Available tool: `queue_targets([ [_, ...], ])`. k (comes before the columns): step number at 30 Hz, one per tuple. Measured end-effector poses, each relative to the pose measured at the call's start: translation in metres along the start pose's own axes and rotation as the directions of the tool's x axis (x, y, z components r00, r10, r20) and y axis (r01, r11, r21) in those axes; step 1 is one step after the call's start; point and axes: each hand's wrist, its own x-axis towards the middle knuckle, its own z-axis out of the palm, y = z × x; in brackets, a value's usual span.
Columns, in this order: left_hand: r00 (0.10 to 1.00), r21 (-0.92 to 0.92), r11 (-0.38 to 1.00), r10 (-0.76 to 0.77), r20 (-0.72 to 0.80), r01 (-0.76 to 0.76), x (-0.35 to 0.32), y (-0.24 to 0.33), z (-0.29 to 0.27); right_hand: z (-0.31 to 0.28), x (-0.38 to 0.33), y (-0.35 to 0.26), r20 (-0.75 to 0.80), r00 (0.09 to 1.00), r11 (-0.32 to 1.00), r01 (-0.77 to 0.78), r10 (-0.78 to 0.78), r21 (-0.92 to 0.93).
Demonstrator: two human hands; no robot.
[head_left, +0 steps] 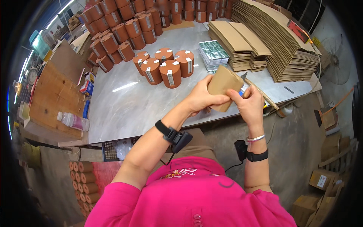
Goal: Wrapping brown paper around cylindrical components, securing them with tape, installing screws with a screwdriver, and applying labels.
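My left hand [202, 94] is wrapped round a brown paper packet [223, 85], holding it tilted above the table's front edge. My right hand [250, 102] closes on the packet's right end, its thumb pressed against the paper. A small blue and white piece [242, 92] shows by the right fingers; what it is I cannot make out. Just behind that hand, a wooden-handled tool [264, 96] with a dark metal head lies at the table's edge. Beyond the packet stands a stack of green-and-white printed cards or boxes [213, 53].
Several reddish-brown cylinders [170, 73] stand mid-table, with many more piled behind [132, 28]. Flat cardboard stacks [272, 38] fill the back right of the grey table [124, 109]. A plastic bottle [73, 121] lies at the left. Rolls [89, 178] sit below the table.
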Motion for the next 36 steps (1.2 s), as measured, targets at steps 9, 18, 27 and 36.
queue_targets([
  [9, 0.984, -0.449, 0.889, 0.147, 0.101, -0.086, -0.081, 0.019, -0.004, 0.006, -0.039, -0.057, 0.263, 0.903, 0.765, 0.103, -0.340, 0.636],
  [18, 0.929, -0.082, 0.942, 0.304, -0.212, -0.326, -0.204, 0.042, -0.052, 0.050, -0.074, -0.111, 0.412, 0.626, 0.614, 0.137, -0.662, 0.777],
  [27, 0.566, -0.524, 0.566, -0.119, -0.816, -0.636, -0.393, -0.047, -0.090, 0.132, -0.100, -0.082, 0.658, 0.377, 0.739, 0.122, -0.652, 0.662],
  [36, -0.028, -0.225, 0.380, -0.557, -0.830, -0.897, -0.596, -0.208, -0.067, 0.198, -0.089, -0.061, 0.748, 0.253, 0.788, 0.264, -0.613, 0.556],
])
